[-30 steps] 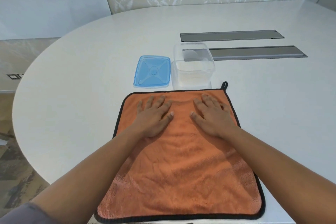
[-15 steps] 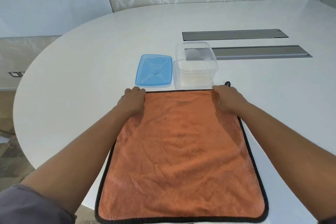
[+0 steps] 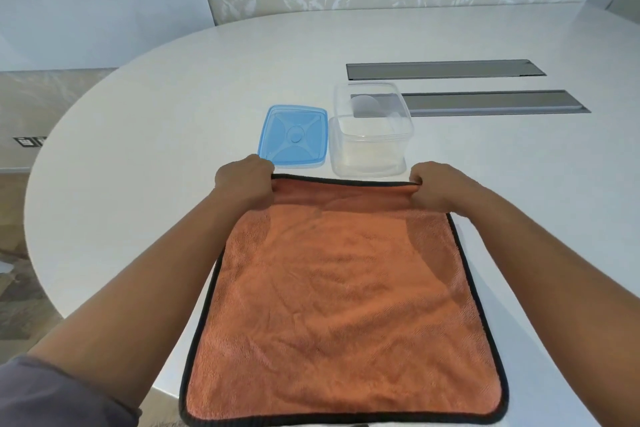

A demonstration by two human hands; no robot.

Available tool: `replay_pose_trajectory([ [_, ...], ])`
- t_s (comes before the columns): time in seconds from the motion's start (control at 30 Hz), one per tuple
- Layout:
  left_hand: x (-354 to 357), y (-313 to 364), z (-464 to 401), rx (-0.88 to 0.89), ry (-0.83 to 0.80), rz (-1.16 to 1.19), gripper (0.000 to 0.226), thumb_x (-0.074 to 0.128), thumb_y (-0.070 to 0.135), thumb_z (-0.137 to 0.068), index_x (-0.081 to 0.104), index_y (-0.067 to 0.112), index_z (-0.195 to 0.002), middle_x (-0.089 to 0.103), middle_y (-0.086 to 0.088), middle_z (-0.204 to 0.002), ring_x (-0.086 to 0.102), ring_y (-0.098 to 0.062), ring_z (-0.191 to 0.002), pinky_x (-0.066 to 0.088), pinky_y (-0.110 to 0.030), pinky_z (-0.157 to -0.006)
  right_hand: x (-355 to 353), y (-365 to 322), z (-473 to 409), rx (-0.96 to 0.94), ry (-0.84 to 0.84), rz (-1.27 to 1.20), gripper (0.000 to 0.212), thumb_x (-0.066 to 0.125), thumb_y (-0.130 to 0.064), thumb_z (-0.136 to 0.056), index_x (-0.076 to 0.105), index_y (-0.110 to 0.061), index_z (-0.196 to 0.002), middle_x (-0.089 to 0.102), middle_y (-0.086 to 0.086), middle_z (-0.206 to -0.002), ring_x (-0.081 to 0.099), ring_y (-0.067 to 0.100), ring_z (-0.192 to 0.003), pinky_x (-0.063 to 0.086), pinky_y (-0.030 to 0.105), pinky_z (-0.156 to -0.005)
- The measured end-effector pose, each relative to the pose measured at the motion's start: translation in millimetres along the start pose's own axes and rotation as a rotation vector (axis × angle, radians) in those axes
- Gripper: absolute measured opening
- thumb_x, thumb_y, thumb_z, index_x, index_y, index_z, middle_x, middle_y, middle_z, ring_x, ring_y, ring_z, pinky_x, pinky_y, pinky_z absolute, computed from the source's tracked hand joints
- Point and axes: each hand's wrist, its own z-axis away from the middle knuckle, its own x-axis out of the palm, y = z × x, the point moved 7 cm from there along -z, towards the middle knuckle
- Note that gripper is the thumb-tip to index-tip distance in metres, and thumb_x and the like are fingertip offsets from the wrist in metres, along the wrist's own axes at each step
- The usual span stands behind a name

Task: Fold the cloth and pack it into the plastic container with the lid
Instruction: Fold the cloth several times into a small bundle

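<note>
- Left hand (image 3: 244, 184) pinches the orange microfiber cloth (image 3: 341, 305) at its far left corner.
- Right hand (image 3: 438, 189) pinches the far right corner, edge lifted.
- Blue lid (image 3: 294, 137) beside clear container (image 3: 372, 135).

Soft, even, cool-toned light fills the scene, bright without harsh highlights. The white table (image 3: 173, 156) shows a faint sheen toward its far edge and no hard glare. Shadows are weak and diffuse: a pale one lies just beside each forearm and under the far edge of the orange cloth (image 3: 343, 305). Wide-angle distortion bows the table's rim and stretches the forearms toward the lower corners. Focus is fairly sharp throughout, slightly softer at the frame's borders.
</note>
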Motion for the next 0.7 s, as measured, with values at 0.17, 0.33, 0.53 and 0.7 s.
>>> replay_pose_trajectory([
  [0.17, -4.4, -5.0, 4.4, -0.09, -0.073, 0.231, 0.022, 0.052, 0.008, -0.08, 0.055, 0.016, -0.101, 0.064, -0.004, -0.093, 0.063, -0.026, -0.086, 0.052, -0.037, -0.07, 4.1, 3.2, 10.1, 0.102, -0.168, -0.536, 0.015, 0.045, -0.011, -0.093, 0.053, -0.013, -0.105, 0.06, 0.016, -0.087, 0.079, 0.03, -0.072, 0.052, 0.026, -0.044],
  [0.33, 3.0, -14.2, 7.5, -0.187, -0.028, 0.868, 0.025, 0.04, 0.0, -0.079, 0.052, 0.015, -0.095, 0.064, -0.011, -0.09, 0.071, -0.029, -0.068, 0.056, -0.039, -0.058, 1.1, 6.7, 11.0, 0.114, -0.002, -0.674, 0.016, 0.05, -0.019, -0.088, 0.054, -0.016, -0.103, 0.062, 0.009, -0.105, 0.073, 0.029, -0.083, 0.065, 0.041, -0.061],
  [0.53, -12.5, -21.3, 14.0, -0.101, 0.346, 1.014, 0.014, 0.046, -0.002, -0.083, 0.051, 0.011, -0.085, 0.05, 0.001, -0.078, 0.045, -0.014, -0.065, 0.037, -0.028, -0.053, -19.7, -7.9, 19.4, -0.073, 0.249, -0.621, 0.005, 0.049, -0.019, -0.087, 0.045, -0.022, -0.086, 0.048, 0.0, -0.085, 0.042, 0.018, -0.066, 0.035, 0.034, -0.059],
  [0.7, -28.1, -20.6, 31.2, 0.024, 0.512, 0.98, 0.031, 0.046, -0.01, -0.072, 0.033, 0.016, -0.063, 0.033, 0.004, -0.07, 0.031, -0.011, -0.062, 0.024, -0.025, -0.055, -26.8, -15.6, 29.9, -0.133, 0.283, -0.553, 0.012, 0.05, -0.01, -0.086, 0.044, -0.021, -0.085, 0.046, 0.0, -0.077, 0.042, 0.017, -0.064, 0.034, 0.033, -0.056],
])
